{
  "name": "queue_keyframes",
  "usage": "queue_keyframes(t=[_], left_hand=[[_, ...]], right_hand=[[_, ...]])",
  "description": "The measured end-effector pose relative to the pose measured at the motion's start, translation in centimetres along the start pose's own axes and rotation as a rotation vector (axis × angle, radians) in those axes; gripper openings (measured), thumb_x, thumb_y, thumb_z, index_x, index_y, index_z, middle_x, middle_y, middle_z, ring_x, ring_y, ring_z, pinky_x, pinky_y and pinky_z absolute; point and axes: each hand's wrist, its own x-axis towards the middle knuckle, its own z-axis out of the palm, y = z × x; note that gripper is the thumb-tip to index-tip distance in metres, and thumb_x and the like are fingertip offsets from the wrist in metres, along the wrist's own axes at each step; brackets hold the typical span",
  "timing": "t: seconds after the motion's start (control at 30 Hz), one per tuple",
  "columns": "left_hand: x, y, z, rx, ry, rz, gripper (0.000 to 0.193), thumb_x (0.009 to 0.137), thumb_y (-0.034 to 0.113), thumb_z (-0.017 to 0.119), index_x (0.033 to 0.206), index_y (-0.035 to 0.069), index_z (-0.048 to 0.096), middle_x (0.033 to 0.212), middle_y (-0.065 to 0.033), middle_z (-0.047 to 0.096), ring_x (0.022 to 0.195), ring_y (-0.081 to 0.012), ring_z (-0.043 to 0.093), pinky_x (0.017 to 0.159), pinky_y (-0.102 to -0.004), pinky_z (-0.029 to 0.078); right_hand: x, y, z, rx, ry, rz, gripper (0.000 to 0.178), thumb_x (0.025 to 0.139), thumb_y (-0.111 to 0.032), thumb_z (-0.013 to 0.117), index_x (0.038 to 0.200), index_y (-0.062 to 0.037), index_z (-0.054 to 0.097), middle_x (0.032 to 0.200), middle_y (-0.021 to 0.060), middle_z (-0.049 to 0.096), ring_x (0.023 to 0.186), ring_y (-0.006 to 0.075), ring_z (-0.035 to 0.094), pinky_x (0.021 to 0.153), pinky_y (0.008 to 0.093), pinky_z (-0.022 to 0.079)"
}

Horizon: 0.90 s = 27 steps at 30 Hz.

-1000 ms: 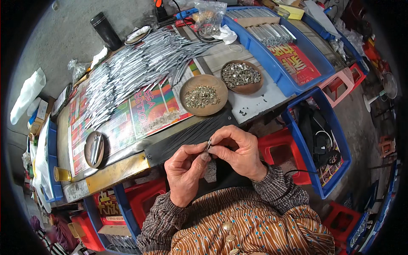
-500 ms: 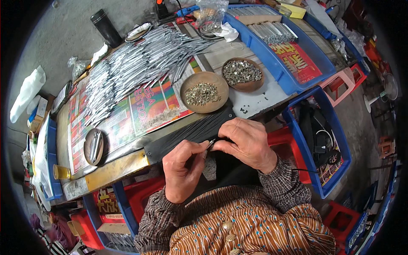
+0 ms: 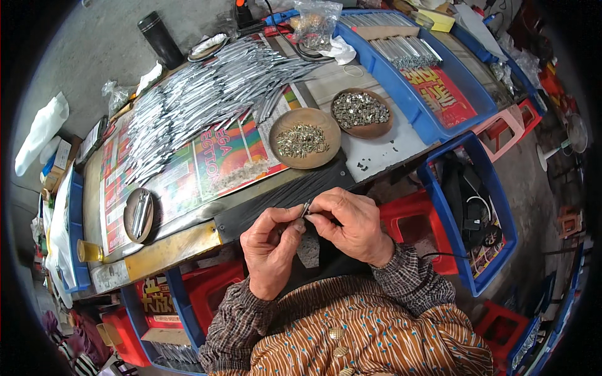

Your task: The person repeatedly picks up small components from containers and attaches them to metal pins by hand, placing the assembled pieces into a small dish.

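Observation:
Over the near edge of the workbench, my left hand (image 3: 271, 245) is closed, pinching a slim silver metal piece (image 3: 305, 209) between thumb and fingers. My right hand (image 3: 353, 227) meets it there, thumb and forefinger closed on the same piece near its end. Most of that piece is hidden by the fingers, so its exact kind does not show. Beyond the hands stands a wooden bowl of small brass-coloured parts (image 3: 303, 140). Right of it, a second wooden bowl (image 3: 362, 130) contains small grey metal parts.
A broad heap of thin silver rods (image 3: 207, 94) covers the back of the bench. An oval dish (image 3: 139, 216) with several metal tubes lies at left. Blue trays (image 3: 401, 94) stand at right, and a blue crate (image 3: 448, 232) and red stools (image 3: 401, 216) are below.
My right hand has shifted left and slightly down, closer to my left hand. The metal piece between the fingertips now points more upright.

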Motion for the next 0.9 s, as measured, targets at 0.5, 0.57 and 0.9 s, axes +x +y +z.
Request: queue_keyframes(t=[0.5, 0.57, 0.9], left_hand=[[-0.5, -0.3, -0.3, -0.169, -0.011, -0.062, 0.017, 0.089, -0.006, 0.058, 0.105, -0.006, 0.062, 0.087, -0.0004, 0.061, 0.070, -0.0016, 0.050, 0.059, -0.0158, 0.039], [-0.5, -0.3, -0.4, -0.165, -0.010, -0.069, 0.017, 0.089, -0.006, 0.058, 0.105, -0.006, 0.062, 0.086, -0.0003, 0.061, 0.070, -0.0015, 0.050, 0.059, -0.0158, 0.039], [-0.7, 0.2, -0.7, -0.114, -0.031, -0.077, 0.016, 0.088, -0.006, 0.059, 0.103, -0.005, 0.063, 0.088, -0.0020, 0.062, 0.074, -0.0023, 0.052, 0.065, -0.0167, 0.043]], right_hand=[[-0.3, 0.1, 0.5, -0.027, 0.027, 0.042, 0.017, 0.083, -0.007, 0.068, 0.094, 0.0006, 0.058, 0.076, 0.0097, 0.059, 0.065, 0.0220, 0.061, 0.057, 0.0308, 0.050], [-0.7, 0.0, -0.3, 0.138, 0.027, 0.274, 0.028, 0.088, -0.015, 0.067, 0.109, -0.0006, 0.057, 0.078, 0.0062, 0.061, 0.063, 0.0129, 0.057, 0.057, 0.0265, 0.046], [1.1, -0.2, -1.5, 0.061, -0.007, 0.398, 0.053, 0.085, -0.025, 0.069, 0.126, -0.0027, 0.045, 0.080, 0.0092, 0.057, 0.066, 0.0208, 0.060, 0.059, 0.0322, 0.049]])
